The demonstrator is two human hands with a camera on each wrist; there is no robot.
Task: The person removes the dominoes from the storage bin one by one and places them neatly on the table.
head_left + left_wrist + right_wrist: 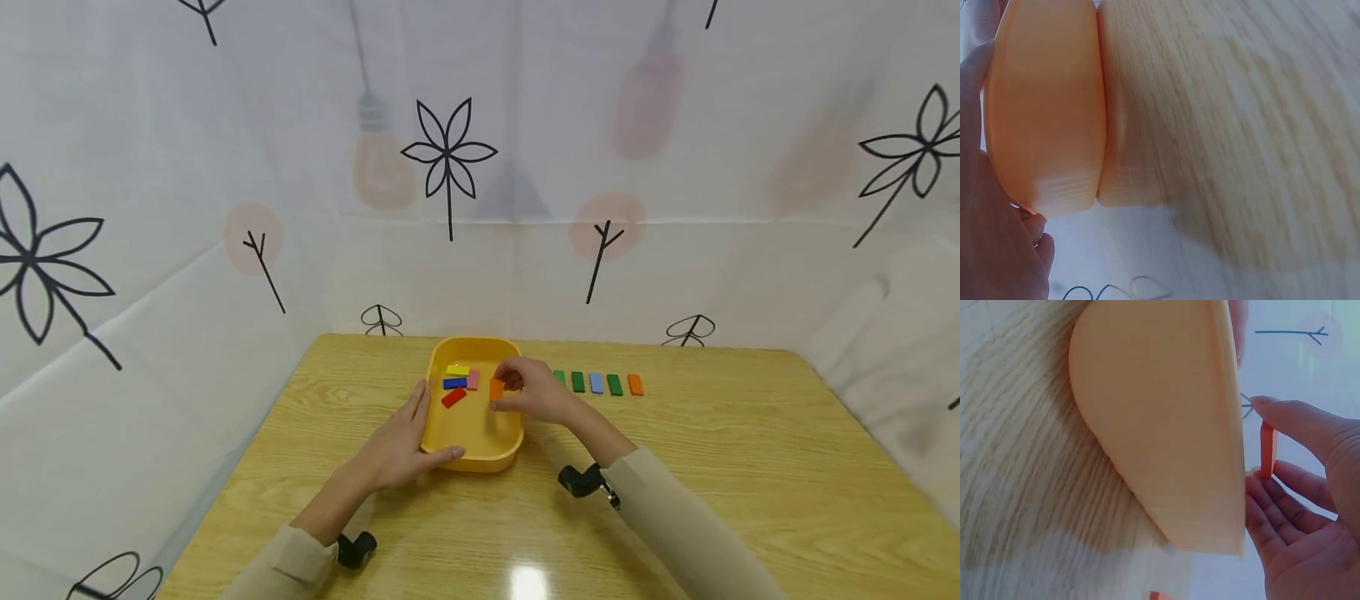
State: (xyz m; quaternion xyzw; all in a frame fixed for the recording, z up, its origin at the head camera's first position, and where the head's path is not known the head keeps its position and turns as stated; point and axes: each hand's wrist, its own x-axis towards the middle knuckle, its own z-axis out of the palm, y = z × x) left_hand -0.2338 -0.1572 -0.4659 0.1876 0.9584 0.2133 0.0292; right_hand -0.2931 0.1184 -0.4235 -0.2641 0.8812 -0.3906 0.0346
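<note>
A yellow plastic tray [480, 450] stands on the wooden table. Inside it lie a yellow block [458, 370], a blue block [454, 383], a pink block [473, 380] and a red block [453, 397]. My left hand [393, 446] grips the tray at its near left, thumb over the near rim and fingers along the left outer wall. Between thumb and fingertips, my right hand [536, 390] pinches an orange block [497, 389] over the tray's right part. The right wrist view shows this orange block [1267, 450] held on edge, beyond the tray rim.
Right of the tray, flat blocks lie in a row: several green ones, such as one green block [578, 382], a light blue block [596, 383] and an orange block [636, 384] at the end. A patterned white cloth [517, 275] hangs behind the table [712, 467].
</note>
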